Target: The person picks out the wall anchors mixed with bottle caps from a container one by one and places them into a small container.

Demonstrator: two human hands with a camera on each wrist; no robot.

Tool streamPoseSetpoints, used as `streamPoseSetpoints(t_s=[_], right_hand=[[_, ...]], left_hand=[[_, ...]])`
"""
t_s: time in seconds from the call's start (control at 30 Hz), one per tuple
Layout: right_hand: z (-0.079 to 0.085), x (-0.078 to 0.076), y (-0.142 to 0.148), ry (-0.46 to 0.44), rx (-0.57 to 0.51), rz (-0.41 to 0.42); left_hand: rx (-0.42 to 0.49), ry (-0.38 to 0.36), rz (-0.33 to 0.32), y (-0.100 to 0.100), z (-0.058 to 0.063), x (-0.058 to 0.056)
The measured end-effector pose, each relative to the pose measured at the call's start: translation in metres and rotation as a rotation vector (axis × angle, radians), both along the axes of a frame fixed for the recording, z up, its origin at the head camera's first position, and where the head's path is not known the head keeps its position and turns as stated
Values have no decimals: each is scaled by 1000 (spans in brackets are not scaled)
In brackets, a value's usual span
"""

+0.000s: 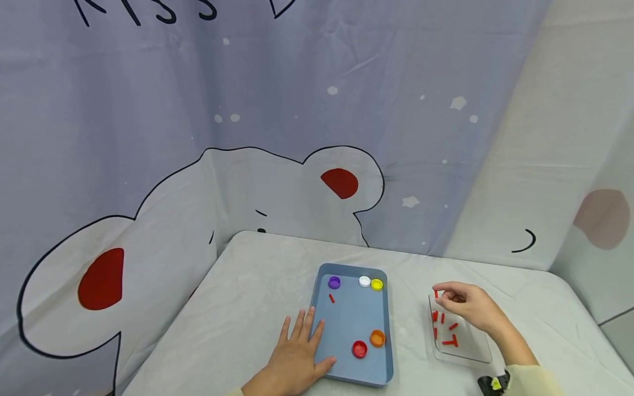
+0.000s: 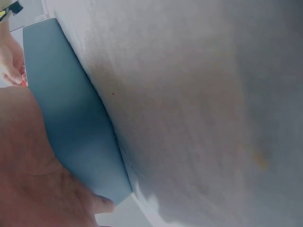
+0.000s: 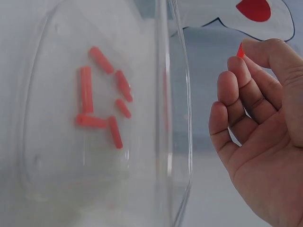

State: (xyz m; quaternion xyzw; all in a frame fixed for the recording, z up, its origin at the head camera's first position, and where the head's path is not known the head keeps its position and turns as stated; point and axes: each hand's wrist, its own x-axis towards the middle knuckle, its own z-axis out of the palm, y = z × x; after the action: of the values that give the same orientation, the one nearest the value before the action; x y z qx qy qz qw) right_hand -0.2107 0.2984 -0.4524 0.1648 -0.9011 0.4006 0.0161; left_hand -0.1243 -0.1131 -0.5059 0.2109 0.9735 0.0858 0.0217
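My left hand (image 1: 296,355) lies with its fingers spread at the near left edge of a blue-grey tray (image 1: 353,314). In the left wrist view the palm is against the tray's side wall (image 2: 71,104). Off to the right, my right hand (image 1: 473,309) pinches a short red stick (image 3: 241,50) between thumb and forefinger. This hand hovers over the far end of a clear plastic container (image 1: 470,350). Several more red sticks (image 3: 86,90) lie scattered inside it. One single red stick (image 1: 332,298) rests in the tray.
Inside the tray, a purple cap (image 1: 334,282), a white cap (image 1: 364,281) and a yellow cap (image 1: 377,285) sit at the far end. A red cap (image 1: 359,349) and an orange cap (image 1: 377,338) are nearer. White cloth (image 1: 238,308) covers the table; a printed curtain (image 1: 277,93) hangs behind.
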Motion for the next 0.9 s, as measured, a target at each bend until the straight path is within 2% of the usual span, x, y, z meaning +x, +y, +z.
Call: streamPoseSetpoints(t_s=[0.37,0.6,0.73,0.9], right_hand=[[-8,4,19,18,10,-29],[-10,8,30,-37,17,-70],[-10,9,36,-73,25,-96],[-9,9,40,-64,33,-118]], left_hand=[[-2,-7,9,0,-1,0],[-1,-10,7,0,-4,-1],[39,11,-5,-2,-9,-3],[62,39,-19,-3,-13,-3]])
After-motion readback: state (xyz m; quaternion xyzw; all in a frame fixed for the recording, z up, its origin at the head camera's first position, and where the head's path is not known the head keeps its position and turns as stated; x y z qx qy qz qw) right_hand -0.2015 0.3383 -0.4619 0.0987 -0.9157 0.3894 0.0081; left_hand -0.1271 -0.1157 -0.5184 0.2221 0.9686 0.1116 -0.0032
